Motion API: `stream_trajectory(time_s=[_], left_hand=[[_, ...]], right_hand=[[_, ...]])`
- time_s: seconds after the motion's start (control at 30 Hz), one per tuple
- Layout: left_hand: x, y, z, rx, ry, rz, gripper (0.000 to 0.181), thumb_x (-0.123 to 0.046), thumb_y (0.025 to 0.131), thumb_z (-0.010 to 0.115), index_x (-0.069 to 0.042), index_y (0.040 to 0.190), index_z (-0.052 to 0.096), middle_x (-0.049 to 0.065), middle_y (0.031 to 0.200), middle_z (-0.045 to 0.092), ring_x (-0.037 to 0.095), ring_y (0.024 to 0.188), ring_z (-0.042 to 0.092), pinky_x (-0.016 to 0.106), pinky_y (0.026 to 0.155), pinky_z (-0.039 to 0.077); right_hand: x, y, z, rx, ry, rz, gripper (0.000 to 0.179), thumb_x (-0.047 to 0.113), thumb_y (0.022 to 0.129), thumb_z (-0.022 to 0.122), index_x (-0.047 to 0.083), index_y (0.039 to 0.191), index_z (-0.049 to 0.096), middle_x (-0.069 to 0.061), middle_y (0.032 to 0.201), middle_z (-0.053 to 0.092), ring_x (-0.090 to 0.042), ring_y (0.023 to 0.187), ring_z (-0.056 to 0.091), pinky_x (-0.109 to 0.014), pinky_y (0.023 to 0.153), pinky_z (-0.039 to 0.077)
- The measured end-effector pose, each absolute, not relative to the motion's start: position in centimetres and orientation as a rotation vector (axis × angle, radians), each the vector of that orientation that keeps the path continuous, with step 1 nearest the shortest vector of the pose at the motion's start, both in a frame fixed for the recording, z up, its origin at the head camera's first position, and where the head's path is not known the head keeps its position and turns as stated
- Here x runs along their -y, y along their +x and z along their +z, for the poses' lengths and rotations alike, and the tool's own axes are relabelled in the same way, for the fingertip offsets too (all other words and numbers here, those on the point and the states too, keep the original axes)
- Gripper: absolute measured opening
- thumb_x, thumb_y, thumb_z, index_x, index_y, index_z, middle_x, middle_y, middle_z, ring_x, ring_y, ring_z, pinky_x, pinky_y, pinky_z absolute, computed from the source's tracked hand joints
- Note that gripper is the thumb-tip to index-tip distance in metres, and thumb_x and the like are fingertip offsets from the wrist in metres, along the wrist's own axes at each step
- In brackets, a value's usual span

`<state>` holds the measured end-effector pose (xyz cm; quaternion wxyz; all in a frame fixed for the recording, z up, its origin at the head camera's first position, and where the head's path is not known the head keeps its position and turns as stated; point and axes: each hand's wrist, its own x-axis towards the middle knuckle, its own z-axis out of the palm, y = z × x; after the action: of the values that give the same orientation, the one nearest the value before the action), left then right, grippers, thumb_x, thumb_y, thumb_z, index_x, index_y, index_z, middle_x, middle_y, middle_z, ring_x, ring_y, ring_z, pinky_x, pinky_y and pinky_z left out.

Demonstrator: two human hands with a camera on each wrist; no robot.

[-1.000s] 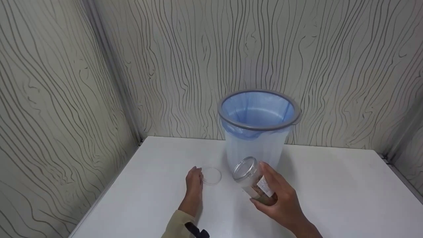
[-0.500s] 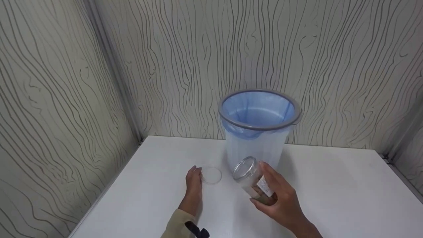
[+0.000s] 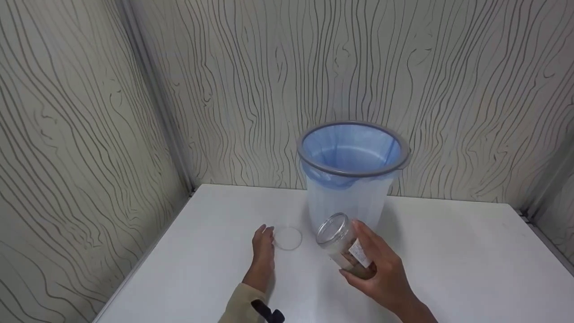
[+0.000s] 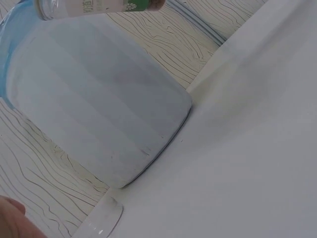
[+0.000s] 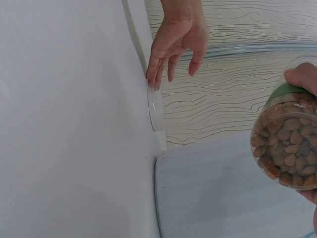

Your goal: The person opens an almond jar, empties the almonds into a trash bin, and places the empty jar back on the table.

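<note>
My right hand point(image 3: 384, 270) grips a clear plastic jar point(image 3: 337, 246) from its side and base, above the table. The jar tilts up to the left, its mouth uncovered. Almonds point(image 5: 290, 146) lie in its bottom end in the right wrist view, and a white label point(image 3: 359, 253) is on its side. A clear round lid point(image 3: 288, 238) lies flat on the table. Beside its left edge is my left hand point(image 3: 263, 249); the fingers are extended, fingertips at the rim in the right wrist view. Whether they touch it, I cannot tell.
A bin point(image 3: 345, 202) with a grey rim and a blue liner point(image 3: 347, 150) stands on the white table point(image 3: 457, 260), just behind the jar. Wood-patterned walls point(image 3: 251, 89) close off the back and the left.
My left fingers have loosened and spread a little at the lid's edge. The lid stays in place, and my right hand holds the jar in the same tilt.
</note>
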<state>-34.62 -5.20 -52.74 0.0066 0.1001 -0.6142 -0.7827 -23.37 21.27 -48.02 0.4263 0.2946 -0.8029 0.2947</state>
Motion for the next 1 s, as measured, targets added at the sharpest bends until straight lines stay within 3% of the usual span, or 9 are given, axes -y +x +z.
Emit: stream_trajectory(time_s=[1.0], left_hand=[[5.46, -34.71, -52.30, 1.942, 0.276, -2.450, 0.066, -0.025, 0.103, 0.043, 0.004, 0.157, 0.019, 0.032, 0.157, 0.029, 0.049, 0.148, 0.024, 0.057, 0.120, 0.020]], right_hand=[[-21.23, -23.39, -48.20, 2.001, 0.759, 0.782, 0.110, 0.017, 0.055, 0.098, 0.001, 0.151, 0.047, -0.009, 0.152, 0.050, -0.017, 0.134, 0.053, -0.022, 0.108, 0.039]])
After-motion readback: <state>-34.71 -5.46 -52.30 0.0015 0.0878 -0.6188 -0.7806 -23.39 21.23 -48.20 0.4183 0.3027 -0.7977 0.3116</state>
